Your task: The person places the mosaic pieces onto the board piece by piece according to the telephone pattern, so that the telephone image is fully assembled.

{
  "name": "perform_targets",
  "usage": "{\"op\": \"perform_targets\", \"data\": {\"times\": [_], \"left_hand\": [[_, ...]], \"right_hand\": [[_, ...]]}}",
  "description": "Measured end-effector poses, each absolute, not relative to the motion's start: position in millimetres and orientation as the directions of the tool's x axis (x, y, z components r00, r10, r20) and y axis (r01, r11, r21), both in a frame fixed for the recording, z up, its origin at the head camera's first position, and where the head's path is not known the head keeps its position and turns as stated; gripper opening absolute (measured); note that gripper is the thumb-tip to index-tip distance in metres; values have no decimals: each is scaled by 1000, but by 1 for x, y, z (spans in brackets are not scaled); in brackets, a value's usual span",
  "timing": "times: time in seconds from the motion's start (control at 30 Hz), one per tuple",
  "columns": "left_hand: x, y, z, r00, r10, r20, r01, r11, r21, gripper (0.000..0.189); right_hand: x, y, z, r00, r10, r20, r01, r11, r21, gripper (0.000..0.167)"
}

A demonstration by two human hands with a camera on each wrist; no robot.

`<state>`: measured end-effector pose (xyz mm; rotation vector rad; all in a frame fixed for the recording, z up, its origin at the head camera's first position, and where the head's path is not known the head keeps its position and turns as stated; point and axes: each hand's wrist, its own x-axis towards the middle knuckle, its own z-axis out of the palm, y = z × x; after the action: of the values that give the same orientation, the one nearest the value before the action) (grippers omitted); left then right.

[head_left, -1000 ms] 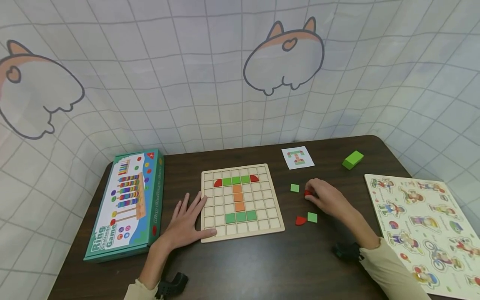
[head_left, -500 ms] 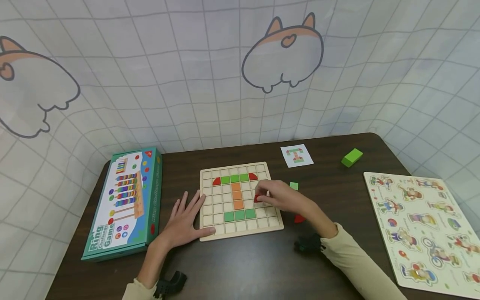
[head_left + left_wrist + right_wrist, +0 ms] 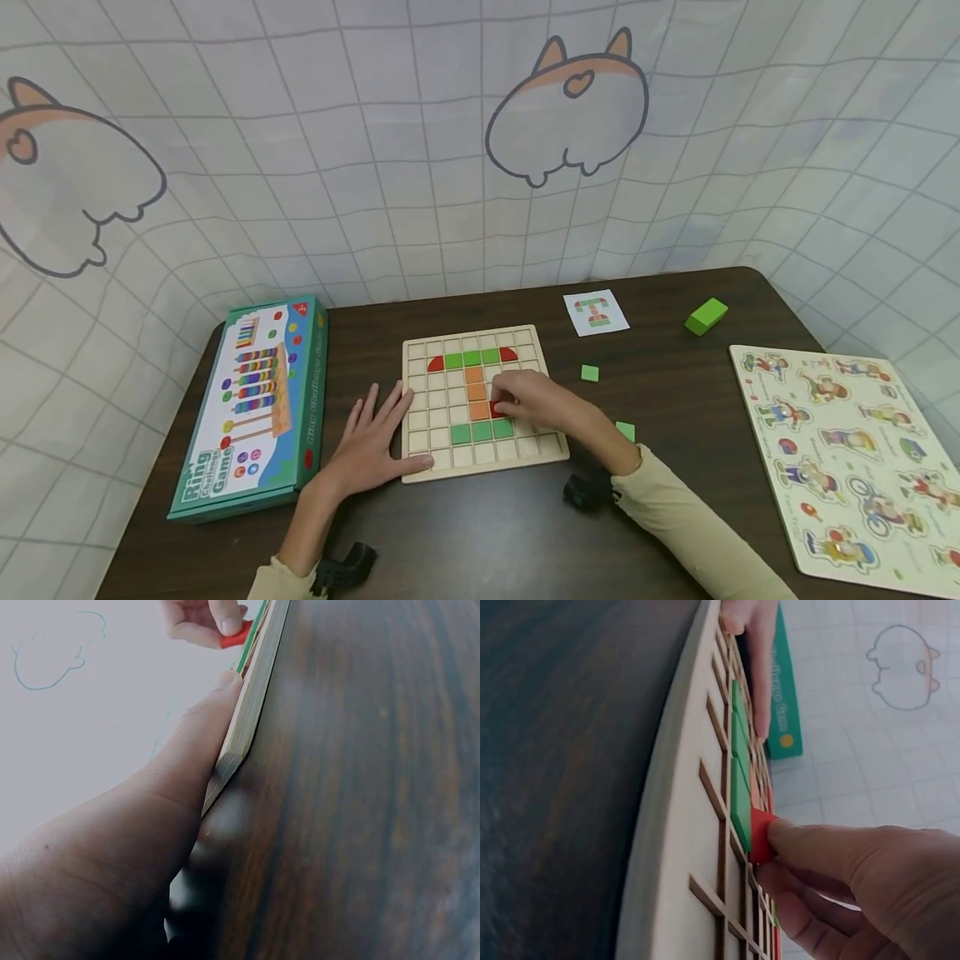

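A wooden grid board (image 3: 442, 402) lies on the table. Spread along its left edge, my left hand (image 3: 371, 442) rests with straight fingers, thumb on the near left corner. My right hand (image 3: 532, 400) pinches a red tile (image 3: 761, 836) between thumb and fingers, low over the grid. That tile is right beside the lowest orange tile (image 3: 478, 410) and just behind the near row of green tiles (image 3: 482, 431). Farther back, a row of green tiles (image 3: 472, 357) has a red quarter-round tile (image 3: 437, 364) at its left end and another (image 3: 508, 354) at its right.
Right of the board lie a green tile (image 3: 590, 373) and another green tile (image 3: 625, 431), partly behind my right forearm. A pattern card (image 3: 597, 313) and a green block (image 3: 706, 317) sit farther back. A game box (image 3: 251, 408) stands left, a picture puzzle board (image 3: 847, 450) right.
My right hand has carried the red tile leftward from the table onto the board area, to the spot beside the orange column. My left hand has stayed in place.
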<state>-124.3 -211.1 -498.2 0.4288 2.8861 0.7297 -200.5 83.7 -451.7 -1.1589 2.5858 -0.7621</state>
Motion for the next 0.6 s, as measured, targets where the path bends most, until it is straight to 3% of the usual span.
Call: {"op": "perform_targets", "data": {"times": [0.1,0.33,0.6], "left_hand": [[-124,-211,-498,-951,304,-63,238,842,484,104],[-123,-212,-498,-951,304,-57,239,841,485,104],[-123,-211,-495,-950,308,-58,242,838,490,104]], "right_hand": [[-198,82,-453,-670,-742,42,-660,568,-491,6],[-191,82,-452,-633,-767,105,-768,604,-211,8],[-181,148,-434,-696,-693,189,-712,630,-311,31]]}}
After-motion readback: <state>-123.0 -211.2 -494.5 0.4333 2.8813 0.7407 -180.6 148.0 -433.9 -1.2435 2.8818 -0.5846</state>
